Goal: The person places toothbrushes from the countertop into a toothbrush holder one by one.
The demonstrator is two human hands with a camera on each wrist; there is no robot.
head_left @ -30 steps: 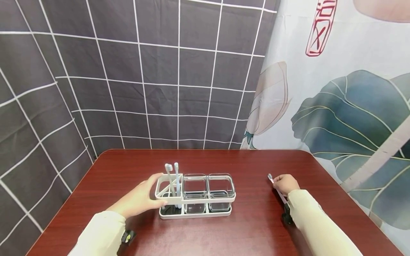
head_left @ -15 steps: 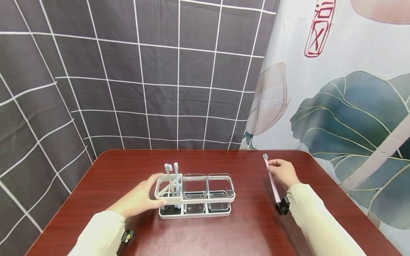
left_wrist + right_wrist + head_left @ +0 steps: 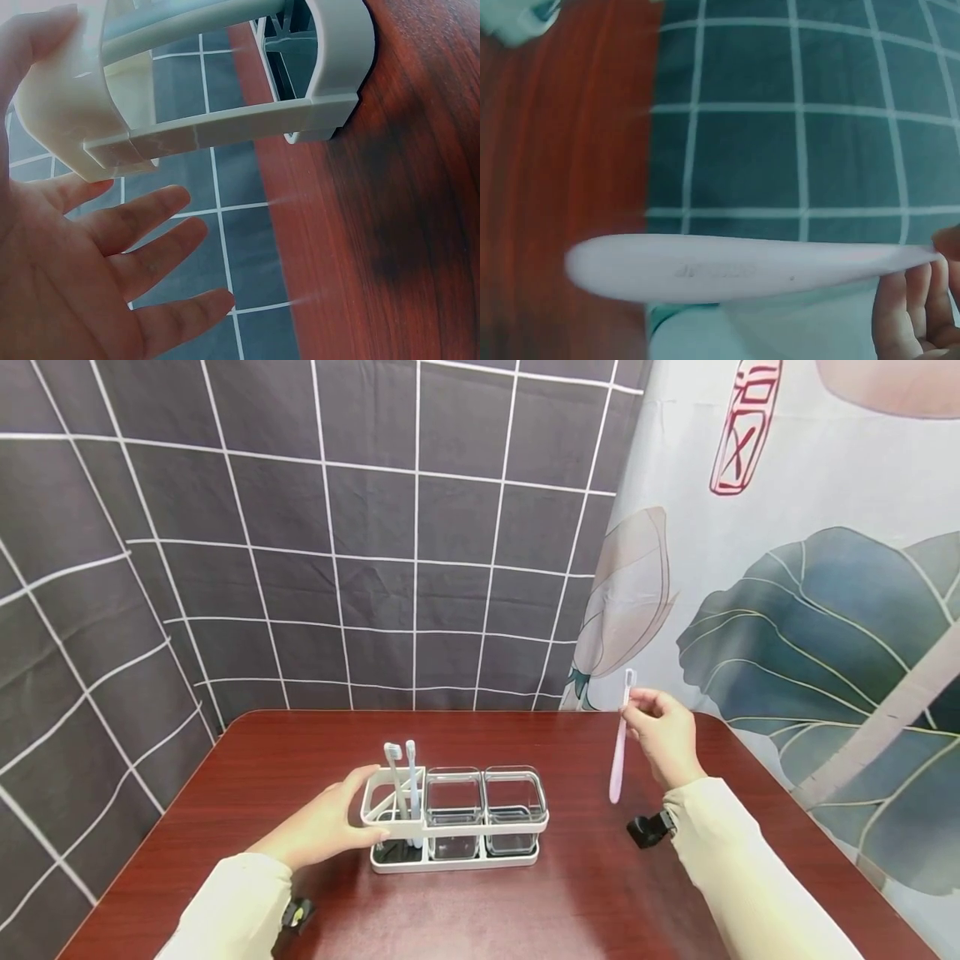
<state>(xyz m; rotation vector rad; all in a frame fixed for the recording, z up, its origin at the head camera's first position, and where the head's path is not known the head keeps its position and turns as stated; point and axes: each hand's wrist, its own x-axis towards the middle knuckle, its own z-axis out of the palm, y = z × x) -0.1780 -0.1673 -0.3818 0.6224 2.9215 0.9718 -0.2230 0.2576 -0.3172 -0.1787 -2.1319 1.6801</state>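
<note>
My left hand (image 3: 322, 831) grips the end of a white toothbrush holder (image 3: 457, 830) between thumb and index finger; in the left wrist view the other fingers (image 3: 161, 259) stretch out below the holder's frame (image 3: 217, 129). A grey toothbrush (image 3: 397, 785) and a light blue toothbrush (image 3: 414, 789) stand in its left section, bristles up. At the right, my right hand (image 3: 666, 737) pinches a pink toothbrush (image 3: 618, 760) near its head, so it hangs almost upright over the table. Its broad handle (image 3: 697, 268) crosses the right wrist view.
Two clear cups, the middle cup (image 3: 455, 802) and the right cup (image 3: 517, 802), sit in the holder's other sections. The dark red wooden table (image 3: 480, 918) ends at a grey grid-patterned cloth (image 3: 375, 593) behind. A white floral curtain (image 3: 795, 635) hangs at the right.
My right hand has lifted the pink toothbrush from low over the table and turned it from slanted to nearly upright. The left hand and the holder have stayed put.
</note>
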